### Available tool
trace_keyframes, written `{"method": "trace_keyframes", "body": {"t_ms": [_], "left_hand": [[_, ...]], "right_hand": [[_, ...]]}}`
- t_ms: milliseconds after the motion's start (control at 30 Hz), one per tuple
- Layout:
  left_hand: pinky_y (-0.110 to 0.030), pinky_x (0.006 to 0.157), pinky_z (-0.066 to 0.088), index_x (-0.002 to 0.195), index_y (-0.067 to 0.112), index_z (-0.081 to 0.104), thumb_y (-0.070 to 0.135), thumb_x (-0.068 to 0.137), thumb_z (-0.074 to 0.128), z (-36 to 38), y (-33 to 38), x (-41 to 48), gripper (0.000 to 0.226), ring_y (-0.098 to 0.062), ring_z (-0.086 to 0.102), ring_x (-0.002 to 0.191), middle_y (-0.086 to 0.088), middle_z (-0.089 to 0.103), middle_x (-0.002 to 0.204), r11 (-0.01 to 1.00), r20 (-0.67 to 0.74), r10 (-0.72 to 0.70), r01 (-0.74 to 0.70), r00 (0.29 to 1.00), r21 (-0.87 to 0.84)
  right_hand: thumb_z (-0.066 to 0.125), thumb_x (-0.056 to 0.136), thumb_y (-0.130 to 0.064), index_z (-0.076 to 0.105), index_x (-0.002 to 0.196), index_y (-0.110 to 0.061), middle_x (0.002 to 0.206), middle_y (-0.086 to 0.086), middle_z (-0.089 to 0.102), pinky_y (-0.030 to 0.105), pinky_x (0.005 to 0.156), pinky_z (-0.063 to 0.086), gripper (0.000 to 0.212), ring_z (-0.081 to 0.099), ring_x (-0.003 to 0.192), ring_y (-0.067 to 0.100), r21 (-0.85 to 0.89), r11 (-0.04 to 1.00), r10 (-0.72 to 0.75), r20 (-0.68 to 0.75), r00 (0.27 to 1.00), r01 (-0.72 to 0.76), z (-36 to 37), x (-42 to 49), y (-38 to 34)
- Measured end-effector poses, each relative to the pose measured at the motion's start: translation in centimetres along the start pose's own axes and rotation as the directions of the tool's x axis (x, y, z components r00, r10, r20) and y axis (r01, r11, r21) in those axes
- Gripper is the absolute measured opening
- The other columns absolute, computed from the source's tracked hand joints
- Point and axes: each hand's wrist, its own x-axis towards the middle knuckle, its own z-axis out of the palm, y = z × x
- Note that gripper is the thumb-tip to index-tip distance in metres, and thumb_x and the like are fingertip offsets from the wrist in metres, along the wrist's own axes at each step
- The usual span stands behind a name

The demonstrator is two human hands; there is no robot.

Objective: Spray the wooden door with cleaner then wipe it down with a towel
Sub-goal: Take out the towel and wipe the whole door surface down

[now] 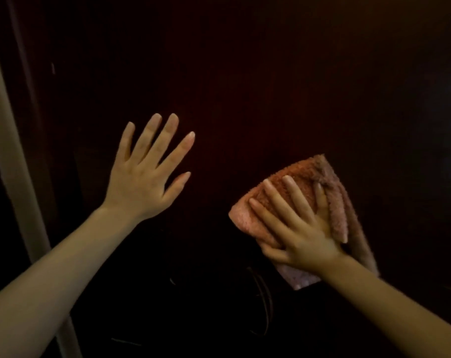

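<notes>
— Both our hands are up. What is the right hand (299, 228) doing?
— We press it flat, fingers straight and spread, on the folded pink towel (247, 215), which lies against the dark wooden door (271, 86).
— And the left hand (144, 177)?
— Wide, fingers fanned, holding nothing; whether it touches the door we cannot tell. A pale frame (10, 156) runs down the left edge.

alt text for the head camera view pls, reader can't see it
A right hand presses a folded pink-orange towel flat against a dark wooden door, fingers straight. The left hand is spread open toward the door beside it, holding nothing. A pale door frame runs down the left edge.
</notes>
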Motion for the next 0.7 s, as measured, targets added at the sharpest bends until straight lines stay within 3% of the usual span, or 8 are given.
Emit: {"method": "trace_keyframes", "body": {"t_ms": [100,267,333,433,500,600,700], "left_hand": [[-0.047,0.115,-0.001,0.149,0.027,0.005,0.050,0.097,0.022,-0.1,-2.3,-0.6,0.059,-0.020,-0.005,0.145,0.002,-0.012,0.157,0.999,0.006,0.046,-0.046,0.999,0.026],[-0.045,0.115,-0.005,0.149,0.029,0.002,0.051,0.097,0.023,0.9,-2.4,-0.8,0.060,-0.019,-0.008,0.144,0.004,-0.015,0.156,1.000,-0.022,0.029,-0.029,0.999,-0.007],[-0.045,0.115,-0.005,0.149,0.028,0.003,0.049,0.097,0.023,1.0,-2.4,-0.8,0.060,-0.018,-0.008,0.144,0.004,-0.015,0.156,0.999,-0.035,0.035,-0.036,0.999,-0.013],[-0.045,0.115,-0.005,0.149,0.027,0.003,0.048,0.098,0.023,1.0,-2.5,-0.7,0.058,-0.018,-0.008,0.144,0.003,-0.015,0.156,0.998,-0.032,0.047,-0.047,0.998,-0.027],[-0.045,0.115,-0.002,0.149,0.026,0.007,0.045,0.099,0.024,0.8,-2.7,-0.7,0.057,-0.019,-0.005,0.144,-0.001,-0.007,0.156,0.996,-0.041,0.076,-0.077,0.996,-0.032],[-0.047,0.115,0.002,0.148,0.023,0.015,0.045,0.099,0.028,0.3,-4.3,-0.5,0.055,-0.021,0.000,0.144,-0.005,0.011,0.153,0.986,-0.043,0.167,-0.166,0.985,0.024],[-0.049,0.114,-0.001,0.148,0.024,0.013,0.054,0.096,0.028,0.1,-5.8,-0.1,0.061,-0.023,-0.003,0.144,-0.006,0.013,0.153,0.990,-0.034,0.136,-0.135,0.990,0.030]], "right_hand": [[0.038,0.090,-0.052,0.039,0.139,-0.019,0.148,0.009,0.030,0.057,0.111,0.003,0.060,0.009,0.144,0.029,0.001,0.999,-0.054,-0.020,0.998,0.054,-0.4,1.6,1.7],[0.039,0.090,-0.050,0.036,0.139,-0.021,0.153,0.006,0.021,0.057,0.111,-0.001,0.057,0.003,0.144,0.030,0.042,0.983,0.183,-0.064,0.981,-0.181,0.9,2.4,-2.5],[0.034,0.092,-0.048,0.037,0.139,-0.020,0.155,0.007,0.017,0.056,0.111,-0.004,0.055,0.003,0.144,0.032,0.051,0.993,0.110,-0.017,0.994,-0.109,1.5,1.8,-4.0],[0.029,0.094,-0.047,0.039,0.139,-0.017,0.148,0.010,0.029,0.054,0.113,-0.003,0.054,0.007,0.144,0.031,0.062,0.993,-0.107,0.051,0.993,0.104,1.2,1.5,-3.5],[0.028,0.095,-0.050,0.038,0.140,-0.018,0.148,0.010,0.029,0.054,0.113,-0.001,0.056,0.010,0.144,0.029,0.045,0.988,-0.152,0.043,0.987,0.150,0.8,1.7,-1.8],[0.037,0.092,-0.050,0.038,0.139,-0.019,0.147,0.010,0.030,0.056,0.112,0.004,0.056,0.012,0.144,0.029,0.030,0.999,-0.030,-0.040,0.999,0.031,0.2,3.2,0.1],[0.040,0.091,-0.048,0.039,0.138,-0.019,0.148,0.009,0.029,0.058,0.111,0.005,0.056,0.009,0.144,0.029,0.046,0.994,0.106,-0.092,0.990,-0.102,0.4,4.4,-1.0]]}}
